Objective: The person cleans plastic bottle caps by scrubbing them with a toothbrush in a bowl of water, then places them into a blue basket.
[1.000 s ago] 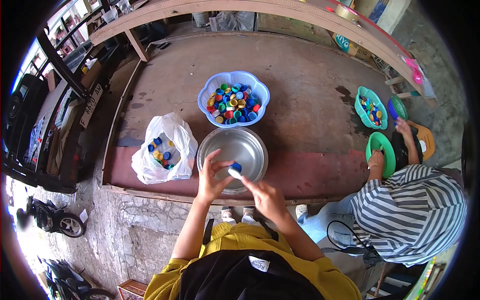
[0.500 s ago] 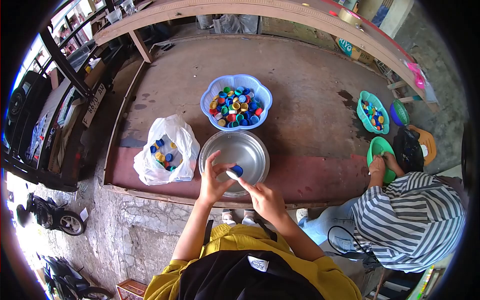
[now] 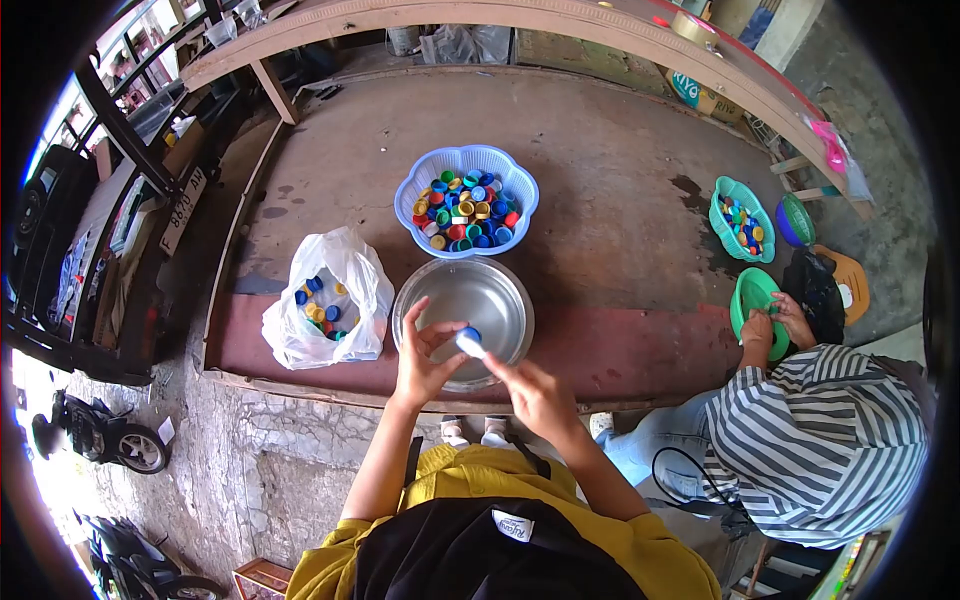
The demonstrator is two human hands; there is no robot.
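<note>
Over the metal bowl [image 3: 508, 290], my left hand [image 3: 428, 352] pinches a blue bottle cap [image 3: 468, 335] between thumb and fingertips. My right hand [image 3: 532, 390] is closed on a small white object [image 3: 471, 346], slightly blurred, whose far end is at the cap. What exactly the white object is, I cannot make out. Behind the metal bowl stands a blue scalloped basket [image 3: 410, 180] full of caps in several colours. A white plastic bag [image 3: 372, 285] lies open left of the bowl, with blue, yellow, red and green caps inside.
At the right, a person in a striped shirt [image 3: 830, 440] holds a green bowl [image 3: 745, 292]. Near them are a teal basket of caps [image 3: 722, 222], a green and purple ball-like item [image 3: 797, 221] and a black bag [image 3: 812, 290]. A wooden beam [image 3: 440, 16] crosses the table's far side.
My right hand has shifted slightly down and right, and more of the white object shows. The co-worker's hand has moved onto the green bowl's right side.
</note>
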